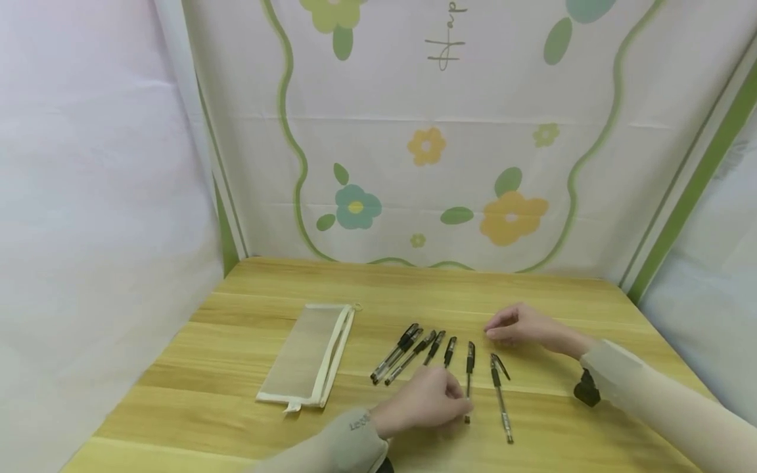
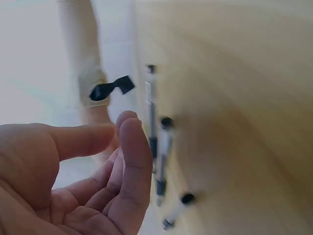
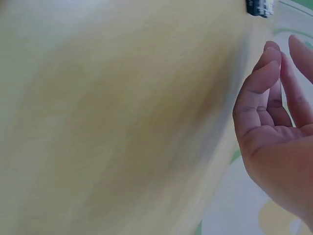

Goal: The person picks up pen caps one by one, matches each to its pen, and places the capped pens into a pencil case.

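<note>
Several black gel pens (image 1: 414, 351) lie side by side on a wooden table (image 1: 248, 401), the rightmost one (image 1: 500, 397) a little apart. My left hand (image 1: 455, 395) hovers low over the near end of one pen (image 1: 470, 368). Its fingers are loosely bent and hold nothing; the left wrist view shows the bare palm (image 2: 98, 196) beside three pens (image 2: 152, 117). My right hand (image 1: 497, 332) floats above the table behind the row, relaxed and holding nothing, as its fingers (image 3: 266, 83) show in the right wrist view.
A flat mesh pencil pouch (image 1: 310, 351) with a cream zip edge lies left of the pens. A flowered cloth (image 1: 426, 144) hangs behind the table, and white sheets close both sides. A black strap (image 1: 587, 389) sits at my right wrist.
</note>
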`<state>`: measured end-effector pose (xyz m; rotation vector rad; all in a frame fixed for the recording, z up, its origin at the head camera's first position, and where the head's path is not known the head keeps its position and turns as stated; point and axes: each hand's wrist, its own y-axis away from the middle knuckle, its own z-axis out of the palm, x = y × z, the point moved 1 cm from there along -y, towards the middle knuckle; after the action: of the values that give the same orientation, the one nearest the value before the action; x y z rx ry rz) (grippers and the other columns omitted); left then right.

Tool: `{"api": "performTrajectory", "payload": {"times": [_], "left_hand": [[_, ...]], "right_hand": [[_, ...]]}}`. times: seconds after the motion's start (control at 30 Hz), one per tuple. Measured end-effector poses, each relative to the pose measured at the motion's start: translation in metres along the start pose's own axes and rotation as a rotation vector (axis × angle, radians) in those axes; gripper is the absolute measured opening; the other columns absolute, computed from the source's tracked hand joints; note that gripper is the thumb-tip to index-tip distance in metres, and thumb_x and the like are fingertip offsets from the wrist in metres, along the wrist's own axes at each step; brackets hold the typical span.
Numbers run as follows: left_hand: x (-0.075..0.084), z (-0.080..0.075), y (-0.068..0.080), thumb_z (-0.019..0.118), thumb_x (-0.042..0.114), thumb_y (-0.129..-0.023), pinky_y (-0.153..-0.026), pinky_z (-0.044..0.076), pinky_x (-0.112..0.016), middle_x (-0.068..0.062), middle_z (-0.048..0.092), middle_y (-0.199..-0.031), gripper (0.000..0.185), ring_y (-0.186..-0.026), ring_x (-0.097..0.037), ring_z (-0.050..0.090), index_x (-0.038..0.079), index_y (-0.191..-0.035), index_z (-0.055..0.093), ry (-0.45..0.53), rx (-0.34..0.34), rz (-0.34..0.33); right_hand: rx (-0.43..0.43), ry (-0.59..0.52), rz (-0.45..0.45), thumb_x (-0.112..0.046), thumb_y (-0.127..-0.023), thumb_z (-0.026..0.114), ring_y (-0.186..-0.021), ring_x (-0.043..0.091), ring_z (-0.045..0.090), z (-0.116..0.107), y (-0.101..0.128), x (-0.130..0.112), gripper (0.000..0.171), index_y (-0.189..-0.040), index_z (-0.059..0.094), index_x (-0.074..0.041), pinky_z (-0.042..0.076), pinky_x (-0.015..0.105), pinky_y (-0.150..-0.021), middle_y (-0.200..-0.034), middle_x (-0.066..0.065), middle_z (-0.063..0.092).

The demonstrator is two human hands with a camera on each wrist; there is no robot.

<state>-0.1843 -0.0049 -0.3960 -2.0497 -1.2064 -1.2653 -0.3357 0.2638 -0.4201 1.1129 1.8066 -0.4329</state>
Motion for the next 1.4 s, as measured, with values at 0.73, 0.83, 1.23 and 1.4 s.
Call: {"api": "performTrajectory", "payload": {"times": [0.73,0.83,1.23,1.4], "left_hand": [[0.006,0.045,-0.058,0.081,0.009,-0.08,-0.041,0.052,-0.029,-0.003,0.061,-0.049,0.024,-0.038,-0.015,0.058,0.007,-0.065,0.062,0.181,0.219,-0.174],[0.006,0.047,-0.055,0.082,0.009,-0.079,-0.042,0.053,-0.03,-0.003,0.061,-0.049,0.025,-0.038,-0.015,0.058,0.006,-0.063,0.063,0.18,0.204,-0.174],[0.007,0.049,-0.053,0.089,0.004,-0.067,-0.043,0.052,-0.027,0.0,0.06,-0.048,0.026,-0.04,-0.015,0.06,0.009,-0.061,0.064,0.104,0.167,-0.208],[0.009,0.049,-0.051,0.082,-0.007,-0.07,-0.043,0.052,-0.026,-0.003,0.059,-0.047,0.025,-0.039,-0.016,0.06,0.005,-0.061,0.062,0.155,0.173,-0.206]], "right_hand": [[-0.052,-0.362,0.022,-0.017,-0.101,0.058,-0.078,0.015,0.06,-0.005,0.039,-0.002,0.042,-0.124,0.054,0.017,0.051,0.027,-0.067,-0.102,0.022,0.065],[-0.058,-0.343,0.033,-0.016,-0.101,0.058,-0.078,0.016,0.06,-0.007,0.041,0.0,0.042,-0.124,0.053,0.018,0.052,0.028,-0.068,-0.102,0.022,0.065],[-0.097,-0.363,0.074,-0.016,-0.1,0.059,-0.08,0.016,0.059,-0.007,0.042,0.0,0.041,-0.126,0.053,0.015,0.051,0.026,-0.069,-0.101,0.018,0.065],[-0.121,-0.372,0.06,-0.016,-0.101,0.056,-0.079,0.016,0.059,-0.006,0.043,0.0,0.04,-0.126,0.052,0.016,0.05,0.025,-0.068,-0.1,0.017,0.064]]}}
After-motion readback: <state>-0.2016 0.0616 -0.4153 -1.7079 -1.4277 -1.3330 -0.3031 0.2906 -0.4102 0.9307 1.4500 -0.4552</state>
